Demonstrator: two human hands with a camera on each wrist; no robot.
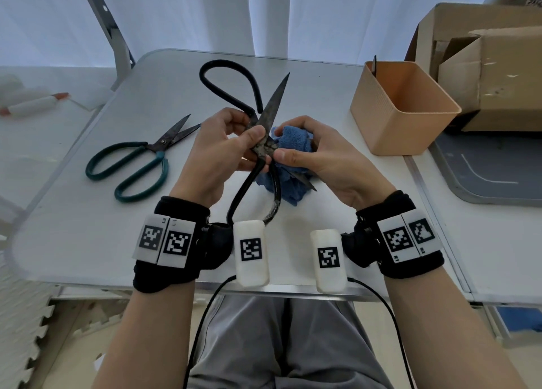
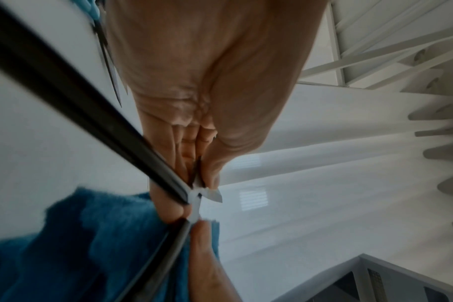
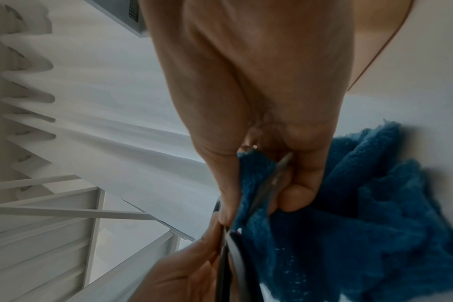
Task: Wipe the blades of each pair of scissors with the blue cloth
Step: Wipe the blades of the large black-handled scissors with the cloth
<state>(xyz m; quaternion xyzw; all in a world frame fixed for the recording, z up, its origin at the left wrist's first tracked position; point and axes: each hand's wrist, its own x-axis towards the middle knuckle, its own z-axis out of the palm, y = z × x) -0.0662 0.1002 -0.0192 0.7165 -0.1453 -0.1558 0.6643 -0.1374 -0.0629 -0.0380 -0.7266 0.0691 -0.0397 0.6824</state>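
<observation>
The left hand (image 1: 215, 153) is gripping the black scissors (image 1: 271, 109) at the pivot. The right hand (image 1: 319, 156) is pinching the blue cloth (image 1: 293, 143) around one blade, left of the orange bin (image 1: 410, 130).

An orange bin (image 1: 404, 109) stands on the white table (image 1: 73, 227), with something thin and dark, perhaps a tool, poking above its far rim. Cardboard boxes (image 1: 492, 74) sit just behind it, white curtains (image 1: 190, 13) beyond.

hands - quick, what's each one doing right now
Left hand: grips the black scissors near the pivot.
Right hand: holds the blue cloth around one blade.
</observation>
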